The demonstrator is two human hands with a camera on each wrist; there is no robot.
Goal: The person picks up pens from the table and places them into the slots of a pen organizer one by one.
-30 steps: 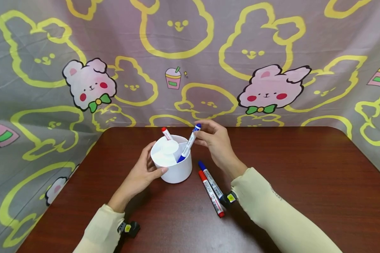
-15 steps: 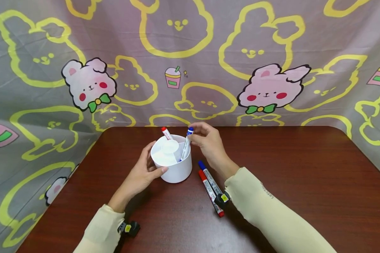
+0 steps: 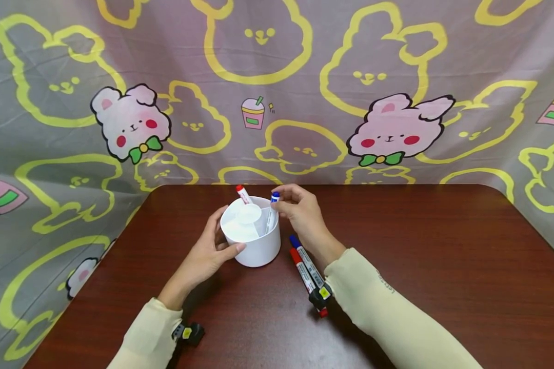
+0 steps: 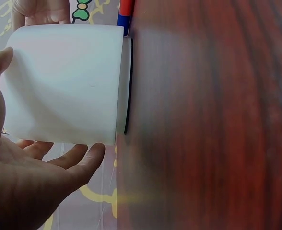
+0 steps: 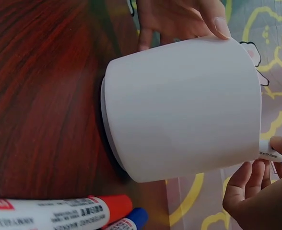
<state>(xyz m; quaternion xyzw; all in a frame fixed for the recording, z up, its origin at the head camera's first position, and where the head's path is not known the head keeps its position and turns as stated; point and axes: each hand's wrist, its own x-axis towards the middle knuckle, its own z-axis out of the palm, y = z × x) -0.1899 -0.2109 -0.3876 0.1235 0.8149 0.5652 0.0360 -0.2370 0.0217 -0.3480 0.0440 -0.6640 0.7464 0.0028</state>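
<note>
While the left hand [image 3: 206, 252] holds the round white plastic organizer [image 3: 259, 252], I see the right hand [image 3: 303, 209] pinching the slim white blue-capped marker [image 3: 271, 217]. Below this grip, its long axis slants into the organizer's right compartment.

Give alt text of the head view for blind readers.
A right hand pinches a blue-capped marker partly inside a divided white pen holder, which the left hand grips. A red-capped marker leans inside; a second blue-capped marker and second red-capped marker lie on the brown table.

Blue-capped marker [image 3: 271, 219], lower end hidden in holder [image 3: 257, 254]; sleeves [image 3: 392, 307] cut off
</note>
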